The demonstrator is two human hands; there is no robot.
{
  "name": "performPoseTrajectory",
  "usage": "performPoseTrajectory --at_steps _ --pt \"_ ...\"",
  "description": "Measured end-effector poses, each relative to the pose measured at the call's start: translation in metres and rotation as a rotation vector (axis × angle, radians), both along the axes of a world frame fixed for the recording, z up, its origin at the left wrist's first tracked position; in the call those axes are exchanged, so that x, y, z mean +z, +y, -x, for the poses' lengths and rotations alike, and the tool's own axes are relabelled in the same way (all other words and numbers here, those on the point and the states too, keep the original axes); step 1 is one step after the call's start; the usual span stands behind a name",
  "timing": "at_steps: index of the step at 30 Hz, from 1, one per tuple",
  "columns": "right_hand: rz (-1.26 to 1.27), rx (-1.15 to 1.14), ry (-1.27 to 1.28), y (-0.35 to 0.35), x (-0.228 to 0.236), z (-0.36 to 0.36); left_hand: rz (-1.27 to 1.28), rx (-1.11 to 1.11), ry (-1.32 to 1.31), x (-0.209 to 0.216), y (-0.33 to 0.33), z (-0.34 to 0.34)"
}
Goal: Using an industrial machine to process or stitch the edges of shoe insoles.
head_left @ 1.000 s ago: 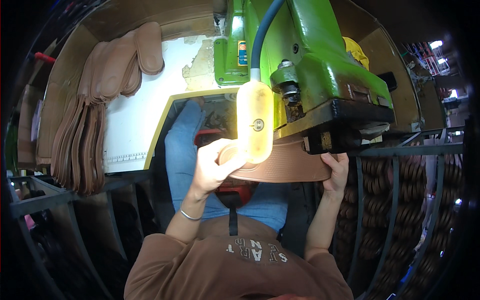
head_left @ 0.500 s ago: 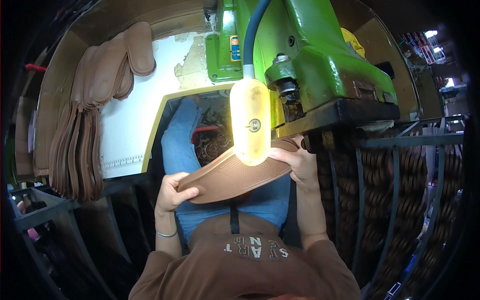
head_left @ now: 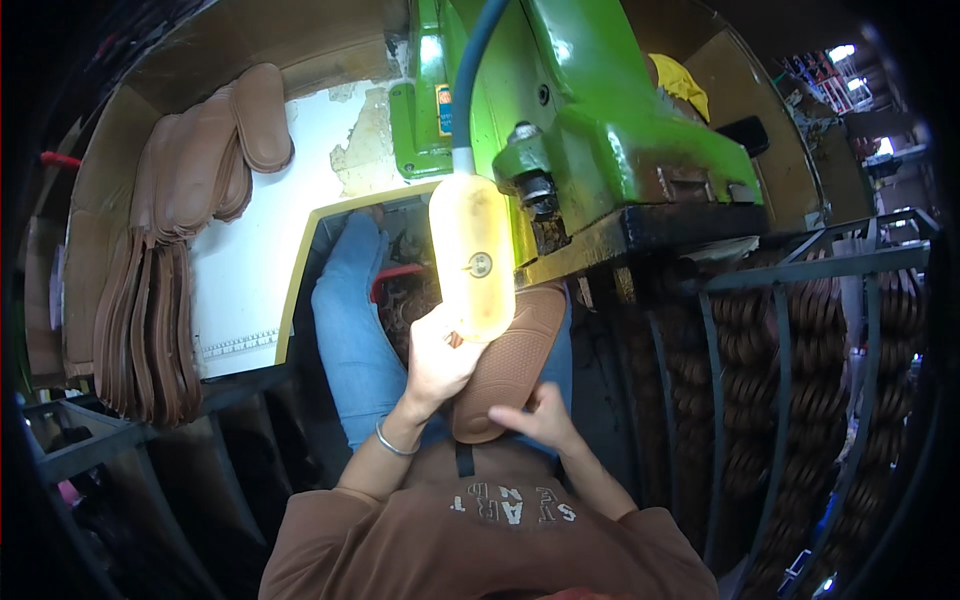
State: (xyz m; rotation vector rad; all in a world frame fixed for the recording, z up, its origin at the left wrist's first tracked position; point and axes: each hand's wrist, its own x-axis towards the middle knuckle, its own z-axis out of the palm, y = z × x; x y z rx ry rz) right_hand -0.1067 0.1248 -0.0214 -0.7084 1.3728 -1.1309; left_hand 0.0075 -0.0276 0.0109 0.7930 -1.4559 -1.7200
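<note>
A brown shoe sole (head_left: 507, 375) with a fine textured pattern is held up over my lap, its rounded end toward my body. My left hand (head_left: 437, 362) is closed on its left edge, just beside the glowing lamp; some of the fingers are hidden. At the near end my right hand (head_left: 543, 417) has its thumb stretched over the sole's face, the other fingers partly behind or beside it and slightly blurred. The bright yellow lamp (head_left: 474, 250) covers the sole's upper left part. Just beyond stands the green machine (head_left: 620, 140), its dark metal head (head_left: 640, 240) above the sole's far end.
On the white tabletop (head_left: 240, 290) at the left lie stacked brown soles (head_left: 190, 180) and a row of soles on edge (head_left: 145, 330). Cardboard walls (head_left: 300, 50) surround the table. Metal racks (head_left: 780, 400) packed with brown pieces stand at the right. A yellow cloth (head_left: 680, 85) sits behind the machine.
The sole has turned from lying crosswise to pointing toward my body. My left hand has moved up and right beside the lamp; my right hand has come down to the near end.
</note>
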Motion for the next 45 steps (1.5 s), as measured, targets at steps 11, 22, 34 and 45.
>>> performPoseTrajectory --at_steps 11,22,34,45 --pt "0.113 -0.462 -0.063 0.088 0.014 0.090 -0.259 -0.018 0.066 -0.017 0.022 0.002" --pt "0.341 -0.535 0.124 -0.027 0.074 0.156 -0.032 -0.056 0.006 0.009 -0.010 0.007" --pt "0.410 -0.233 0.083 -0.085 0.062 0.078 -0.105 0.107 0.045 0.002 -0.072 -0.096" --pt "0.370 -0.209 0.275 -0.117 0.052 0.038 -0.412 -0.051 -0.180 -0.066 0.021 -0.129"
